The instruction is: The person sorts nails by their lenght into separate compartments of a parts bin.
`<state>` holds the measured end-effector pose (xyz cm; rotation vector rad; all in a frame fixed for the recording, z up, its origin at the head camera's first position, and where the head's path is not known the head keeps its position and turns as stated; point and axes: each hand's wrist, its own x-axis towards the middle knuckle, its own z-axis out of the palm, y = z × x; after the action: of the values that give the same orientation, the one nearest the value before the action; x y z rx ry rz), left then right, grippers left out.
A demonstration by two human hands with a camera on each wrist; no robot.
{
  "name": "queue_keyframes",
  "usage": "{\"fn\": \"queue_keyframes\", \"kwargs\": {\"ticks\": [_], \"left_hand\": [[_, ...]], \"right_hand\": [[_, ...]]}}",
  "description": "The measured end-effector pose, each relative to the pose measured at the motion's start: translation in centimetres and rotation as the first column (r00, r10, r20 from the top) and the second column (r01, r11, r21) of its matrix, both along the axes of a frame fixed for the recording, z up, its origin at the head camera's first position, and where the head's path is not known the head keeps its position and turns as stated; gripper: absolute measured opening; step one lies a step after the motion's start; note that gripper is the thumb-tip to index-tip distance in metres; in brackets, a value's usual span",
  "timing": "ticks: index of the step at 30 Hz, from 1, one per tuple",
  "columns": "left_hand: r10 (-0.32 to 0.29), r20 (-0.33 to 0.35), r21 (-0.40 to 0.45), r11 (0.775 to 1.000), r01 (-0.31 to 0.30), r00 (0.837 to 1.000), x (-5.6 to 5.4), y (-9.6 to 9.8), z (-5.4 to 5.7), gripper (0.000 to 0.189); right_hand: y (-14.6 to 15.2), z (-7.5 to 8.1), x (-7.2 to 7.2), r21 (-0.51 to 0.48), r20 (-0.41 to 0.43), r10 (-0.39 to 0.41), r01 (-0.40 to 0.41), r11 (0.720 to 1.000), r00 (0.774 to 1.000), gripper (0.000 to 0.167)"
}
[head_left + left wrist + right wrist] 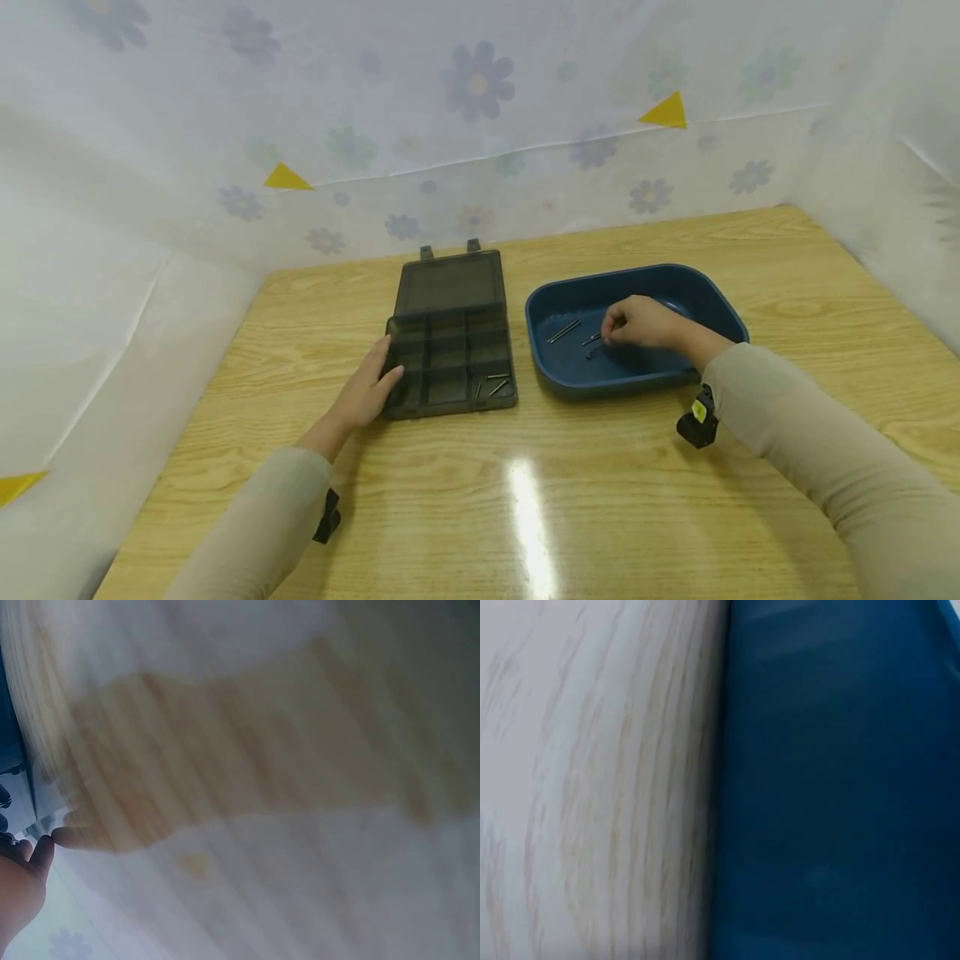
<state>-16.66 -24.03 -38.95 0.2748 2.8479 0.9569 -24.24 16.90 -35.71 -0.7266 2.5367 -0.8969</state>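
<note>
A dark, see-through compartment box (446, 410) lies with its lid (450, 283) folded back. Several short metal rods (497, 388) lie in its near right compartment. My left hand (365, 388) rests along the box's left edge, fingers fairly straight and thumb over the rim. In the left wrist view, part of the left hand (21, 896) shows at the lower left. Inside a blue tray (551, 371), my right hand (641, 323) has bunched fingertips pinching the end of a thin metal rod (591, 340). More rods (564, 331) lie to its left.
The tray stands to the right of the box on a wood-grain table (420, 500). Behind it hangs a white sheet (420, 100) with flower prints and yellow triangles. The right wrist view shows only the tray's side (840, 765) and the tabletop.
</note>
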Motion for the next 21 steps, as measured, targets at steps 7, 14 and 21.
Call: {"fn": "queue_keyframes", "kwargs": {"ticks": [7, 14, 21], "left_hand": [[0.006, -0.002, -0.012, 1.000, -0.006, 1.000, -0.2, -0.1, -0.2, 0.059], [0.000, -0.006, -0.026, 1.000, 0.000, 1.000, -0.3, 0.1, 0.1, 0.059], [0.004, -0.004, -0.031, 1.000, -0.004, 1.000, -0.1, 0.1, 0.1, 0.058]], "right_hand": [[-0.6, 0.7, 0.2, -0.100, 0.007, -0.102, 0.102, 0.990, 0.995, 0.012], [-1.2, 1.5, 0.4, -0.160, 0.035, -0.149, 0.153, 0.975, 0.988, 0.020], [-2.5, 2.2, 0.9, -0.242, 0.042, -0.139, 0.145, 0.959, 0.989, 0.023]]}}
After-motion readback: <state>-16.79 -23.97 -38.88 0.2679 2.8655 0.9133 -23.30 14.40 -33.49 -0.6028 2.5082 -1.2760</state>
